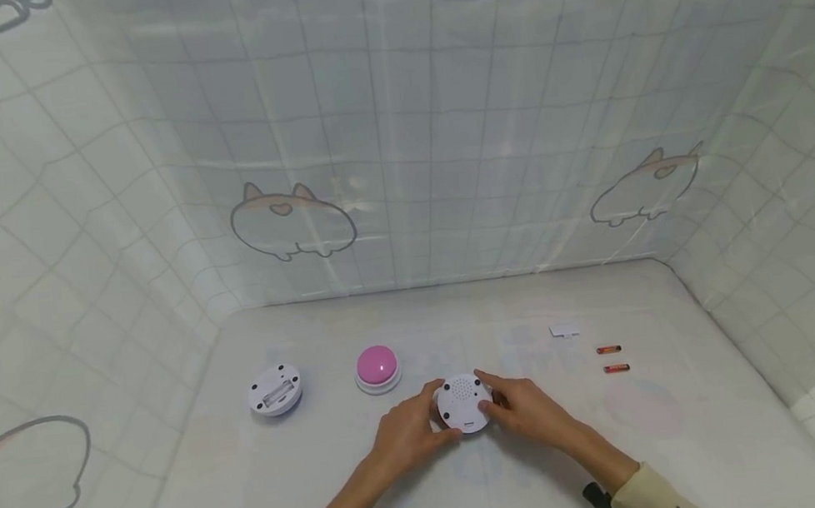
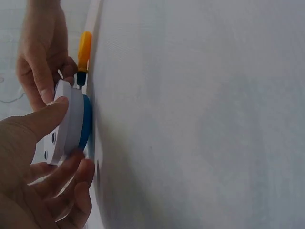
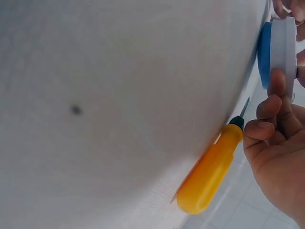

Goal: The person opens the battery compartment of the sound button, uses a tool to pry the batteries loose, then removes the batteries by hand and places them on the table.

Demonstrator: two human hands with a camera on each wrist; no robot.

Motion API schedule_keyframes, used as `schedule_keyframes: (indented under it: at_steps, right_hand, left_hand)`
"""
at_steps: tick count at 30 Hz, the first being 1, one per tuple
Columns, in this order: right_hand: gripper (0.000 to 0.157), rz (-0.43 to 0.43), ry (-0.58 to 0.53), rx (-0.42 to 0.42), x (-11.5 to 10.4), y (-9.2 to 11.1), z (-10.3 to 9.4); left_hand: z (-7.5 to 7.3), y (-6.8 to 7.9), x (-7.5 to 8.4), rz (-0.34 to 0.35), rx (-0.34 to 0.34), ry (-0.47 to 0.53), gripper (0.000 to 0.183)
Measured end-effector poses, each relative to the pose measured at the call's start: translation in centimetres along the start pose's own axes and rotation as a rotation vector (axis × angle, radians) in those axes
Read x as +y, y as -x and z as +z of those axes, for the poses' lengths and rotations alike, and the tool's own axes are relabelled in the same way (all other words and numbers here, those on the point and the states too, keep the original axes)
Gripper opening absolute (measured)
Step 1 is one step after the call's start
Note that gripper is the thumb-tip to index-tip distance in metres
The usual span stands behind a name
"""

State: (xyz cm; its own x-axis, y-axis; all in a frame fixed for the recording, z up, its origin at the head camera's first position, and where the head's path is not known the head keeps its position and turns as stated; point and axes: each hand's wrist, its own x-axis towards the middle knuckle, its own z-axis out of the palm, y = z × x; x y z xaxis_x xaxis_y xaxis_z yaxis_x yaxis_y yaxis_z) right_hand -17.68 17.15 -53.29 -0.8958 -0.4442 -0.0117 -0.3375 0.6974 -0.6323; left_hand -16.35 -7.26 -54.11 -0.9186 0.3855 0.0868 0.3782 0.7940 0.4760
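A round white buzzer button (image 1: 463, 408) lies upside down, its speaker holes and small dark feet facing up. Its blue dome (image 2: 86, 123) points down at the table in the left wrist view. My left hand (image 1: 407, 432) grips its left edge, thumb on the white base and fingers around the side. From the right, my right hand (image 1: 535, 414) holds the opposite edge between thumb and fingers. A screwdriver (image 3: 209, 167) with a yellow handle lies beside the right hand; in the head view that hand mostly hides it.
Farther left, another upturned white button (image 1: 275, 390) shows its open battery compartment. A pink-domed button (image 1: 377, 366) stands upright beyond the left hand. On the right lie a small white cover (image 1: 564, 330), one battery (image 1: 609, 349) and a second battery (image 1: 617, 368). Patterned sheeting (image 1: 392, 121) rises behind the table.
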Motion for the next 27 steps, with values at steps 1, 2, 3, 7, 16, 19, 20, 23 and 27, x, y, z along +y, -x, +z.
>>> schedule_keyframes:
  at_steps: [1,2,3,7,16,19,20,23,27]
  right_hand:
    - [0.058,0.005,0.007,-0.001,0.0,0.0,0.0]
    - [0.058,0.008,0.015,-0.002,-0.1,-0.1,-0.1]
    - [0.058,0.011,0.022,-0.004,-0.1,-0.1,-0.1]
    - [0.058,0.006,0.07,-0.001,-0.3,-0.2,-0.2]
    - [0.061,-0.043,0.37,0.154,-0.2,0.0,0.4]
    - [0.057,-0.099,0.472,0.254,-0.1,0.1,0.7]
    - [0.056,-0.121,0.488,0.28,-0.2,0.2,0.7]
    - [0.052,-0.177,0.508,0.324,-0.3,0.2,0.7]
    - [0.048,-0.247,0.558,0.342,-0.6,0.2,0.7]
  left_hand:
    - [0.0,0.0,0.0,0.011,0.01,-0.005,0.086]
    - [0.0,-0.1,0.0,0.02,0.018,-0.005,0.087]
    - [0.0,-0.1,0.0,0.034,0.023,0.008,0.089]
    - [0.1,-0.4,0.1,0.098,0.042,0.067,0.093]
    - [0.5,-0.8,0.4,0.138,0.046,0.069,0.094]
    - [0.5,-0.9,0.4,0.136,0.044,0.067,0.092]
    - [0.4,-0.9,0.5,0.132,0.043,0.065,0.092]
    - [0.4,-1.0,0.7,0.118,0.034,0.069,0.091]
    - [0.4,-1.1,0.9,0.101,0.02,0.074,0.09]
